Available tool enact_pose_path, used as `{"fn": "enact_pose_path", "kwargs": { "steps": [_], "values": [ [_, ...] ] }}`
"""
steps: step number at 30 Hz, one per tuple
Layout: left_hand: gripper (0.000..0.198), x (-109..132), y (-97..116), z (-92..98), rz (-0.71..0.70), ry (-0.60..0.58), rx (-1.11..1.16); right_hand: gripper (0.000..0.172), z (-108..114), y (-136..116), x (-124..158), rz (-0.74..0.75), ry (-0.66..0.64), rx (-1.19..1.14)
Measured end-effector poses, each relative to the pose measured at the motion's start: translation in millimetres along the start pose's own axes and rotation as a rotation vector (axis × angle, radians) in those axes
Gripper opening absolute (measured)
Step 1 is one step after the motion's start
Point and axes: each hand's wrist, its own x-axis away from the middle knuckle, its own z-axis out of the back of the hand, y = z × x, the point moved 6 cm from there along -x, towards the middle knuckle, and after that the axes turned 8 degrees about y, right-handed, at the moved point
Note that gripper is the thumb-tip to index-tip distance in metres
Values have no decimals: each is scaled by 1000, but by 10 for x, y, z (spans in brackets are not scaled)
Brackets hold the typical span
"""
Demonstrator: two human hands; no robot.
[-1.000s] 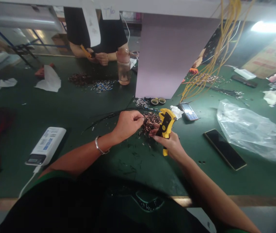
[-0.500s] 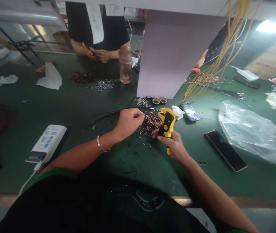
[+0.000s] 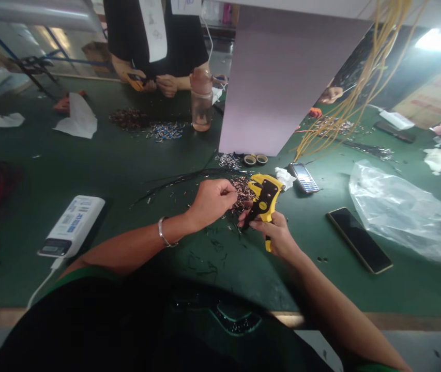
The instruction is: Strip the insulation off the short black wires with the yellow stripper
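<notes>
My right hand (image 3: 278, 232) is wrapped round the handles of a yellow and black wire stripper (image 3: 263, 199), its jaws turned up and to the left. Just left of the jaws, my left hand (image 3: 214, 200) is closed in a pinch; whatever lies between thumb and forefinger is too small to make out. A heap of short copper-coloured pieces (image 3: 242, 187) lies behind and between the hands. Thin black wires (image 3: 173, 181) stretch out to the left behind my left hand. Silver terminals (image 3: 228, 160) are piled beyond the heap, beside two rolls of tape (image 3: 255, 159).
A white power bank (image 3: 73, 226) with a cable lies at left. To the right are a keypad phone (image 3: 304, 178), a smartphone (image 3: 359, 239) and a clear plastic bag (image 3: 406, 212). A pale panel (image 3: 282, 77) stands ahead; yellow wires (image 3: 329, 124) hang beside it. A co-worker's hands (image 3: 162, 84) work across the table.
My left hand has shifted slightly right, closer to the wire stripper. The stripper has tipped a little to the left in my right hand, and its handles look closer together.
</notes>
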Motion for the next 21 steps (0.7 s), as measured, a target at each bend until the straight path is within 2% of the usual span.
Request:
{"fn": "enact_pose_path", "kwargs": {
  "steps": [5,17,21],
  "values": [
    [14,40,-6,-58,19,-53,15,34,11,-8,0,2,12,21],
    [14,36,-11,-75,76,-94,88,39,30,1,-5,5,10,-30],
    [15,76,0,-125,89,-148,92,41,25,-19,-6,14,26,-3]
  ]
}}
